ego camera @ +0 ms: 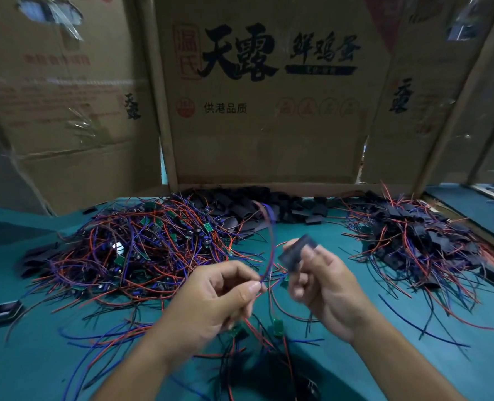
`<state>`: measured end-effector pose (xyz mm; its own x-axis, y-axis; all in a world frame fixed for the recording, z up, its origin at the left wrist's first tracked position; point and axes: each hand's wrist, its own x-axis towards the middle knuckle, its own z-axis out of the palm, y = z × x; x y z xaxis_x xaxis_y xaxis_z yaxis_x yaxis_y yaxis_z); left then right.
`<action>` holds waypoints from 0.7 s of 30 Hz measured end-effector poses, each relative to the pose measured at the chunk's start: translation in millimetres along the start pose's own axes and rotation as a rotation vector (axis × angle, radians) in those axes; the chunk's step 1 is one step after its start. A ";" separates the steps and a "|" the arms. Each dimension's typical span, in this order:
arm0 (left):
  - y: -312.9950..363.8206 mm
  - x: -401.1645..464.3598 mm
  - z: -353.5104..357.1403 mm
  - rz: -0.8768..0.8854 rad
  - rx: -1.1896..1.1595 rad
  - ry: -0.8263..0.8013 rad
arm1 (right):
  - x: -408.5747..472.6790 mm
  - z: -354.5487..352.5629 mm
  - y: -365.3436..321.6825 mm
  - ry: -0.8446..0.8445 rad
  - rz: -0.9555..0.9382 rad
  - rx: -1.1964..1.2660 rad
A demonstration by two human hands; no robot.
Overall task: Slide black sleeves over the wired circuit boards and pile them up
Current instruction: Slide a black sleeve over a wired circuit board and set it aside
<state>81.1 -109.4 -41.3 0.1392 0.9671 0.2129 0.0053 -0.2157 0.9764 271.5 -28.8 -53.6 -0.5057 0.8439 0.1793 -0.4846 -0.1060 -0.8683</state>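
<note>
A person's left hand point(211, 296) pinches a thin bundle of red and blue wires point(270, 244) between thumb and forefinger, and the wires arc upward and away from the fingers. A small green circuit board point(277, 326) shows just below the hands, though I cannot tell whether it belongs to that bundle. Just beside the left hand, the right hand point(324, 282) grips a short, flat black plastic sleeve point(298, 251) near its fingertips, blurred with motion, its open end turned toward the wires. Both hands hover above the near middle of the teal tabletop point(413, 357). The step appears to be threading the wires into the sleeve; done well, it likely means keeping the wire ends pinched tightly together, squeezing the sleeve's edges so its mouth opens, then feeding the wires through before drawing the sleeve down over the board. Toward the left edge of the tabletop lies a large tangle of bare wired green boards point(141, 250). Along the far edge sits a heap of loose black sleeves point(269, 204), and toward the right edge a pile of sleeved boards with trailing wires point(422, 244). Brown cardboard panels printed with Chinese characters point(263, 111) stand upright behind the far edge.
</note>
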 end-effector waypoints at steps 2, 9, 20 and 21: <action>-1.9 0.9 -2.9 0.048 0.236 -0.004 | 4.7 -10.2 -9.7 0.178 -0.049 0.137; -2.5 0.5 -1.7 0.083 0.365 -0.066 | 8.9 -25.9 -18.2 0.240 0.011 0.305; 0.6 -1.2 -2.1 0.006 0.281 -0.177 | 7.8 -13.5 -15.9 0.278 0.192 0.295; 0.3 -1.2 -2.2 0.001 0.291 -0.179 | 7.1 -12.9 -16.6 0.266 0.190 0.289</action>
<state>78.7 -110.4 -41.2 0.3110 0.9334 0.1792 0.2840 -0.2712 0.9197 285.2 -14.4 -43.9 -0.4222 0.8973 -0.1289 -0.5996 -0.3831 -0.7026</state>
